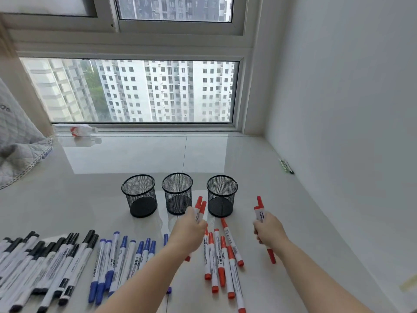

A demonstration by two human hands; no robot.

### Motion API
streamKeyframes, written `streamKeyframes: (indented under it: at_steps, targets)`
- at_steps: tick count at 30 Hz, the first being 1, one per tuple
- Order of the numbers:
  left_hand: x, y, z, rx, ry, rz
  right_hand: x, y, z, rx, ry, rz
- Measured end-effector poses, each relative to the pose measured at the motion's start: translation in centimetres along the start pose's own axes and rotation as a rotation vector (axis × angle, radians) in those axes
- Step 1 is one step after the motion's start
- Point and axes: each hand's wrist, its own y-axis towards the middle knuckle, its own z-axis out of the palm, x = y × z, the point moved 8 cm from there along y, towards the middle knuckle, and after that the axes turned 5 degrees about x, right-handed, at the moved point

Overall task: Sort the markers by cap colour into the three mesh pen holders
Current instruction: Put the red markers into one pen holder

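Glossy white floor point(135, 159) under window point(144, 91), white wall point(338, 86) right. My left hand point(188, 231) and right hand point(268, 231) each grip red-capped markers point(259, 211); three mesh holders point(177, 193) ahead.

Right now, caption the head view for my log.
Both hands, left and right, hold red-capped markers before three empty mesh holders.

mesh pen holders point(139, 195): black, fine wire grid | black-capped markers point(45, 265): white barrels, black caps, dark print | blue-capped markers point(121, 260): white barrels, blue caps and ends | red-capped markers point(222, 260): white barrels, red caps and ends | floor point(135, 159): glossy pale grey-white | quilt point(18, 143): grey, stitched diamond pattern
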Motion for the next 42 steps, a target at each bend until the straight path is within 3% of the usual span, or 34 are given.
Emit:
streamKeyframes:
  at_steps: [2, 7, 11, 15, 17, 21, 23, 28, 34, 39, 42]
  targets:
    - [-2.2, 1.2, -1.3, -0.024, -0.01, 0.014, 3.0, 1.3, -1.4, -0.057, 0.052, -0.09]
    - [-7.0, 5.0, -3.4, -0.112, -0.184, 0.107, 9.7, 4.2, -3.8, -0.172, 0.531, -0.17]
    - [-8.8, 8.0, -3.5, -0.196, -0.492, 0.204, 12.6, 6.1, -2.8, -0.157, 0.931, -0.201]
    - [-8.8, 10.3, -3.4, -0.28, -0.777, 0.254, 12.9, 7.8, -1.0, -0.191, 1.08, -0.2]
    - [-8.4, 11.1, -3.4, -0.302, -0.856, 0.27, 12.8, 8.7, 0.0, -0.167, 0.985, -0.214]
    - [-7.6, 12.2, -3.0, -0.287, -0.88, 0.329, 11.5, 9.7, 3.1, -0.073, 0.486, -0.227]
    - [-7.2, 12.4, -2.9, -0.299, -0.904, 0.323, 10.2, 10.0, 4.3, -0.038, 0.392, -0.199]
    - [-6.1, 12.6, -1.8, -0.374, -0.781, 0.24, 9.2, 10.0, 5.0, 0.004, 0.399, -0.187]
    - [-4.5, 13.2, 0.4, -0.334, -0.619, 0.162, 9.3, 9.7, 5.0, 0.036, 0.358, -0.202]
    - [-2.5, 13.1, 1.3, -0.327, -0.661, 0.078, 9.3, 9.6, 5.0, 0.05, 0.417, -0.178]
    - [-2.6, 12.9, 1.4, -0.274, -0.568, 0.068, 9.6, 8.9, 4.5, 0.029, 0.378, -0.212]
